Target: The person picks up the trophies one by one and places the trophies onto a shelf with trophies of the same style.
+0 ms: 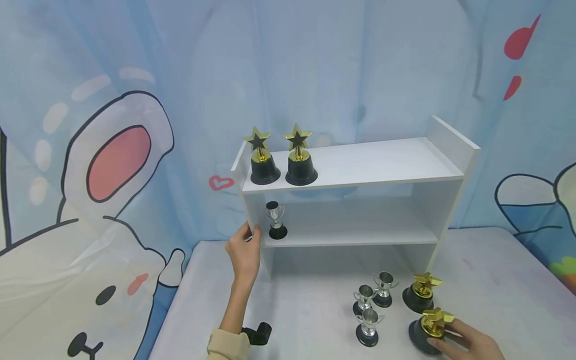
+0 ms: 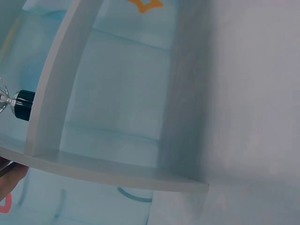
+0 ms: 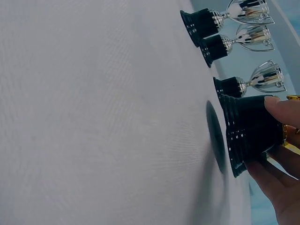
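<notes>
My right hand (image 1: 472, 342) grips a gold star trophy (image 1: 420, 337) by its black base, thumb on one side and fingers on the other. In the right wrist view its base (image 3: 253, 131) is tilted just off the table, with its shadow beneath. Another star trophy (image 1: 418, 297) stands right behind it, and several small silver cup trophies, one of them a near cup (image 1: 368, 327), stand to its left. My left hand (image 1: 245, 252) touches the outside of the white shelf's left side panel (image 2: 112, 178), beside a silver cup trophy (image 1: 275, 220) on the middle board.
Two star trophies, a left one (image 1: 264, 170) and a right one (image 1: 301, 170), stand at the left of the top board (image 1: 382, 160). The white shelf rests on a white-covered table (image 1: 310, 300). A printed blue curtain (image 1: 342, 65) hangs behind.
</notes>
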The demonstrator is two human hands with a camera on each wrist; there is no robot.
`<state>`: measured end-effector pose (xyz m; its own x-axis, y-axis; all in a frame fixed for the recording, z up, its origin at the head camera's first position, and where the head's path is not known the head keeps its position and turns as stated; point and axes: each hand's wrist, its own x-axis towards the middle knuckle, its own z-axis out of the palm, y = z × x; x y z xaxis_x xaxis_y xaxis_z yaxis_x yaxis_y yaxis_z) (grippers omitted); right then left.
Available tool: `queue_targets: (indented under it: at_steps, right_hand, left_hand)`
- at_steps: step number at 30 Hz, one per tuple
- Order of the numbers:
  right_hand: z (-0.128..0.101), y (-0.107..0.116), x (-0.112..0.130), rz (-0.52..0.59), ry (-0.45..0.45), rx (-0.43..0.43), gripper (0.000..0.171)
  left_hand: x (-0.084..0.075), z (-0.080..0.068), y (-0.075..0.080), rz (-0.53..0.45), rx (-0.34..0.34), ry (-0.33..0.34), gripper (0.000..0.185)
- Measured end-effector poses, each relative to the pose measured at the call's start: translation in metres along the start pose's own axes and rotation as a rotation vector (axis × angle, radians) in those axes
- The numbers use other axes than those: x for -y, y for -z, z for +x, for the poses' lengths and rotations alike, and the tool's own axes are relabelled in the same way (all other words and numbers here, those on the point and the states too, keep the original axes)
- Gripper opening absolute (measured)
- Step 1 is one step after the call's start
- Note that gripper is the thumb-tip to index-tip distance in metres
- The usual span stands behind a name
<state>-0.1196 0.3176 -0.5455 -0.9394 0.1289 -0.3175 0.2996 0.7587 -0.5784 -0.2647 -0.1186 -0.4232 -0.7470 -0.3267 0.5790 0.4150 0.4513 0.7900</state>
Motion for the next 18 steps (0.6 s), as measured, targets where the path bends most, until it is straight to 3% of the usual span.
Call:
queue_targets:
  at_steps: [18]
  right_hand:
    - [-0.024, 0.022, 0.030, -0.077, 0.114, -0.040, 0.078]
  left_hand:
    - [-0.001, 0.000, 0.000, -0.014, -0.007, -0.031, 0.022]
